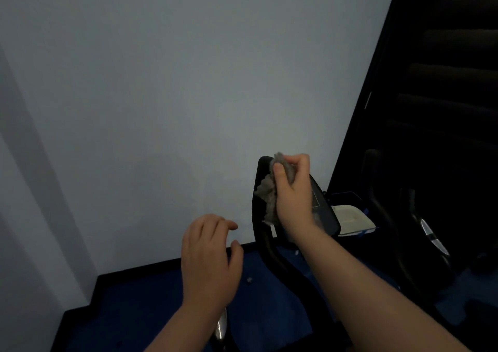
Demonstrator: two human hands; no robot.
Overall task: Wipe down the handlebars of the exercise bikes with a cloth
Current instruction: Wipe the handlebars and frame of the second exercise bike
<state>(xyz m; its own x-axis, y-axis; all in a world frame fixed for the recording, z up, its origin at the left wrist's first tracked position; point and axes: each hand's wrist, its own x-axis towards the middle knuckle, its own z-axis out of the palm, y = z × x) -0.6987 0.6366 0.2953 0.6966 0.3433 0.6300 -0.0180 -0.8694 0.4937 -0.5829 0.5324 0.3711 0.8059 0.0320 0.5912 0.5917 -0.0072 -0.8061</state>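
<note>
My right hand [292, 190] has the cloth [269, 192] bunched up, fingers [296, 160] curled tight over the top of it and thumb pinching it from the near side. The cloth is pressed onto the left handlebar [260, 179] of the exercise bike, at the bar's upper tip; loose end of the cloth hangs down along the bar. Landmark = the bike's console [323, 206]: the bar sits just left of the console, the cloth and my right hand between them, hand partly covering the console. The bar's long axis runs roughly vertical in view, tip pointing up and away toward the wall [188, 82], then curving down and toward me, below-left of the console, into the frame. So the unwiped length lies below my right hand, and the next stroke looks like a pull down along that axis.

My left hand [210, 260] is empty, fingers loosely curled and slightly spread, hovering well left and below the console, not touching the bar. Right hand is clearly the nearer one, already on it.

A second bike [428, 233] is right of the console, dark, details hard to tell. A pale tray-like thing [353, 217] is just behind-right of the console. The floor [161, 311] is blue.
</note>
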